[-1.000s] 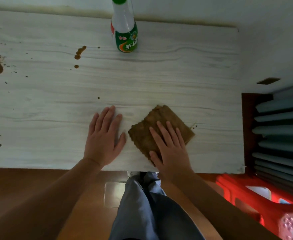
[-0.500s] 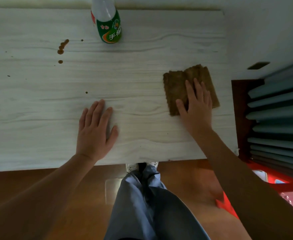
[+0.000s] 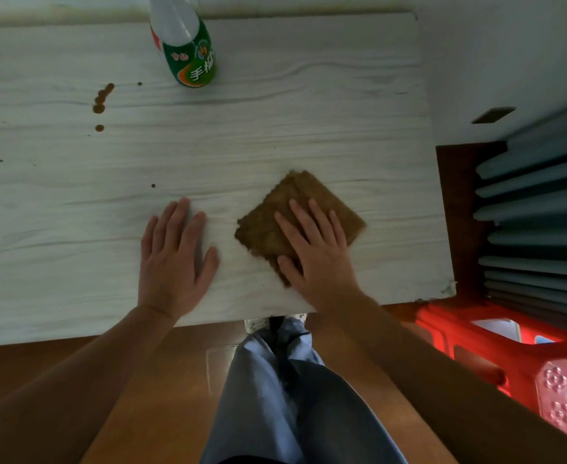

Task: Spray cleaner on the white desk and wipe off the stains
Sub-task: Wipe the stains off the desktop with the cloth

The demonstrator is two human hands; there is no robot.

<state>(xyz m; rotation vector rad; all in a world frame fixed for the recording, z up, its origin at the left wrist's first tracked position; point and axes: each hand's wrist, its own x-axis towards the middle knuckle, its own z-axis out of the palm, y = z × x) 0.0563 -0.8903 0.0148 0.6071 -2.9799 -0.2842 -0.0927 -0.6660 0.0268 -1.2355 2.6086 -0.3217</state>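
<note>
The white wood-grain desk [image 3: 325, 128] fills the upper view. A folded brown cloth [image 3: 275, 216] lies near its front edge, right of centre. My right hand [image 3: 315, 249] presses flat on the cloth with straight fingers. Just left of the cloth, my left hand [image 3: 175, 259] rests flat on the bare desk. A green-and-white cleaner bottle [image 3: 186, 51] stands at the back; its top is cut off by the frame. Brown stains [image 3: 100, 102] sit left of the bottle, with a small spot [image 3: 153, 185] above my left hand and fainter specks toward the left edge.
A red plastic stool [image 3: 476, 333] stands on the floor right of the desk's front corner. Grey-blue slats [image 3: 536, 209] line the right side. My trouser leg [image 3: 282, 390] is below the desk edge over a brown floor.
My right hand slid the cloth from the desk's far right back toward the front centre, close to my left hand. The left hand stayed flat in place.
</note>
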